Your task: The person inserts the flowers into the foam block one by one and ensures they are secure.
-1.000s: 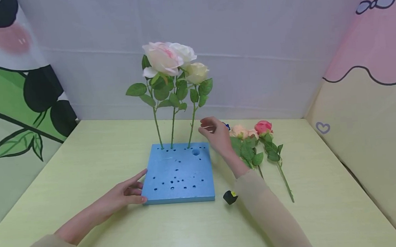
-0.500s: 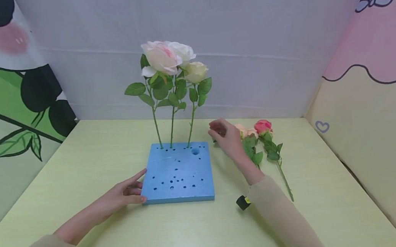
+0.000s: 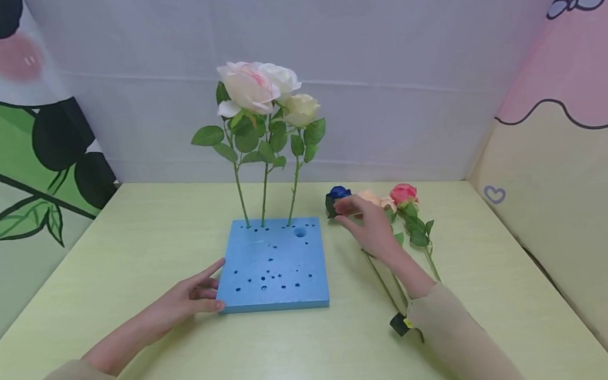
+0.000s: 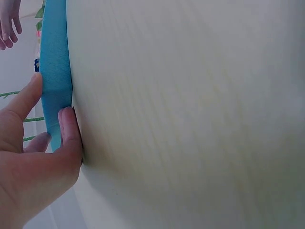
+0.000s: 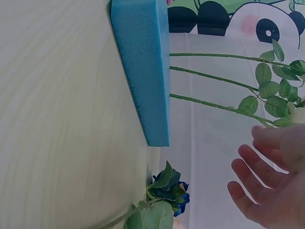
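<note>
My left hand (image 3: 197,294) rests against the left side of a blue foam block (image 3: 272,263) pierced with small holes. Its thumb touches the near corner and the index finger the left edge; in the left wrist view, other fingers (image 4: 70,129) lie bent along the block's side. Three pale artificial roses (image 3: 301,111) stand upright in the back row of holes. My right hand (image 3: 372,226) hovers over flowers lying to the right, thumb and fingers apart. A blue rose (image 3: 340,192) is nearest its fingertips. In the right wrist view nothing lies within that hand (image 5: 271,176).
Peach roses (image 3: 370,197) lie partly hidden behind the right hand, and a pinkish-red rose (image 3: 403,193) lies farther right. Flower stems stretch toward the front of the table (image 3: 273,357). A black tag (image 3: 399,324) is near the right sleeve. Printed cloth walls enclose the table.
My right hand has moved right, away from the standing roses and over the lying flowers, bringing the blue rose into view. The black tag has shifted right with that arm. The left hand stays put.
</note>
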Demonstrator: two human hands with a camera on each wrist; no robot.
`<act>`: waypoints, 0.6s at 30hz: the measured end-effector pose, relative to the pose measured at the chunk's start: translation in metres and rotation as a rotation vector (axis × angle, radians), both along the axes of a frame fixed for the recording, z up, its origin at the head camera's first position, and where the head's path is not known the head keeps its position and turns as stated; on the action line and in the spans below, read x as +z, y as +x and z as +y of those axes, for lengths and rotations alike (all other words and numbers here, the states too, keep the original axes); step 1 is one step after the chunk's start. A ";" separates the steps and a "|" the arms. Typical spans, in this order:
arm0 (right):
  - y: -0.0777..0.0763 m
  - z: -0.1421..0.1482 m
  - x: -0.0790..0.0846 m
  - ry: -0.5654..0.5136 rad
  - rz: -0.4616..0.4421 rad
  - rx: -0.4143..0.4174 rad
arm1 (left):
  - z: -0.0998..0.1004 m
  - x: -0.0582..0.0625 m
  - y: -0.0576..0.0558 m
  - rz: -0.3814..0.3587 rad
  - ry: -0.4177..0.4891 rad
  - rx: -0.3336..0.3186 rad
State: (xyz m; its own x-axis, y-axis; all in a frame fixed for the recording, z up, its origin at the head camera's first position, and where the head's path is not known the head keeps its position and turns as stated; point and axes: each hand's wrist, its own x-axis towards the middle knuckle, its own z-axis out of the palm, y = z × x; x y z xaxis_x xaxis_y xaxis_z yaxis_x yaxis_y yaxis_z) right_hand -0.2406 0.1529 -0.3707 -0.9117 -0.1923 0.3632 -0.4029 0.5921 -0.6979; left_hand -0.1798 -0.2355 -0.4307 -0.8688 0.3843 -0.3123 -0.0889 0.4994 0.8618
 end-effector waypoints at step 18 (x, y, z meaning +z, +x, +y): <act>0.026 0.086 -0.002 0.222 -0.074 0.036 | 0.001 0.003 0.001 -0.006 -0.005 0.002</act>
State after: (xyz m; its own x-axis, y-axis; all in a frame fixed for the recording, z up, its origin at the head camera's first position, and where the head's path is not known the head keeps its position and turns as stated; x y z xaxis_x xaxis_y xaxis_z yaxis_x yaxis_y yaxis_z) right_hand -0.2147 0.2393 -0.3731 -0.9252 -0.2929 0.2411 -0.3794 0.7203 -0.5807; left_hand -0.1792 -0.2343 -0.4276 -0.8678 0.3806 -0.3193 -0.0953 0.5032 0.8589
